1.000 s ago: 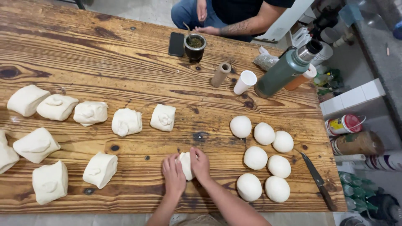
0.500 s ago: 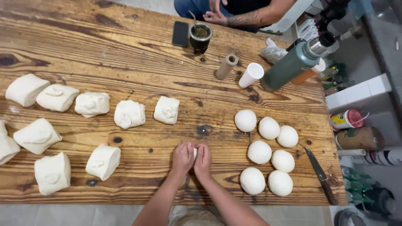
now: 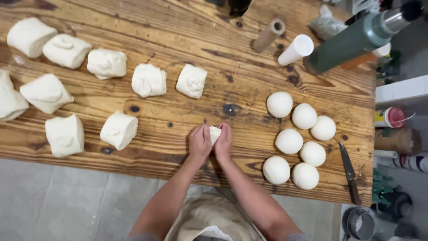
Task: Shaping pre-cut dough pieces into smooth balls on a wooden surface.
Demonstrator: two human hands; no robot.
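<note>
Since half a second ago, both hands have been slid a little up the desk (image 3: 187, 27), and the dough piece (image 3: 215, 132) between them is now seen peeking out at the top, where before it was almost hidden. Only one view is given, from the head camera looking down. Seven round dough balls (image 3: 289, 141) are seen on the right side of the desk, close together in a bunch, so that much can be judged as done. Nine rough dough lumps (image 3: 118, 130) are still waiting on the left side, in two loose rows, so more is left than is finished. One more piece is being worked right now near the front edge of the desk, between the lumps and the balls. The left hand (image 3: 200, 142) is cupped around the left side of that piece, and the right hand (image 3: 224, 142) is cupped around its right side. Both hands are curled nearly closed and pressed together, with the dough squeezed between them. A knife (image 3: 348, 172) is lying near the right edge, just beside the balls. A green bottle (image 3: 352, 42), a white cup (image 3: 296, 50) and a cardboard tube (image 3: 269, 35) are set at the far side, well apart from the hands.
</note>
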